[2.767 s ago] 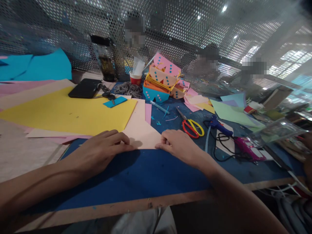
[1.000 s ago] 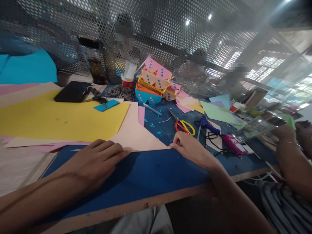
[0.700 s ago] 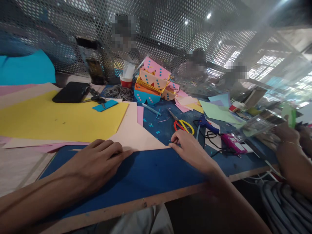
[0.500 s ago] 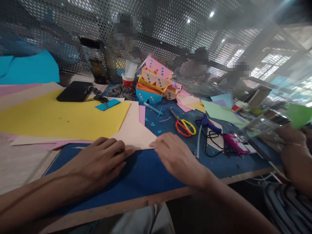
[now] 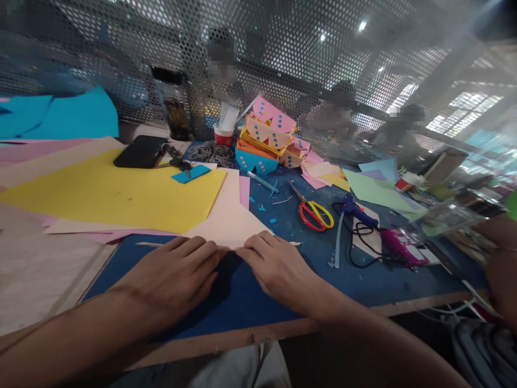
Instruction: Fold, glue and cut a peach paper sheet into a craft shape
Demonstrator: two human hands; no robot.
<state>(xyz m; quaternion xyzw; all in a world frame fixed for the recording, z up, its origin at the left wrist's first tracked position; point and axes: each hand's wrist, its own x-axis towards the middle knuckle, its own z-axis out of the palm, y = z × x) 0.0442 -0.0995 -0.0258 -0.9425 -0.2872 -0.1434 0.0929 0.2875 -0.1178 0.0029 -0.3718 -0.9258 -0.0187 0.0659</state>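
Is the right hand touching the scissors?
Apart. The head view shows bare blue table between the right hand and the scissors.

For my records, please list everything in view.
Peach sheet: 1, peach, centre
Other sheets: many, multicoloured, both sides
Flat case: 1, black, left
Keys: several, dark, left
Bottle: 1, clear, back
Paper cup: 1, red-white, back
Cord bundle: 1, grey, back
Paper baskets: several, multicoloured, back
Scissors: 1, red-yellow, right
Glue gun: 1, blue, right
Block: 1, pink, right
Box: 1, transparent, right
Worktable: 1, blue, foreground
Perforated screen: 1, grey, background
People: several, indistinct, background
Left grip, right grip: 2, bare, on peach sheet
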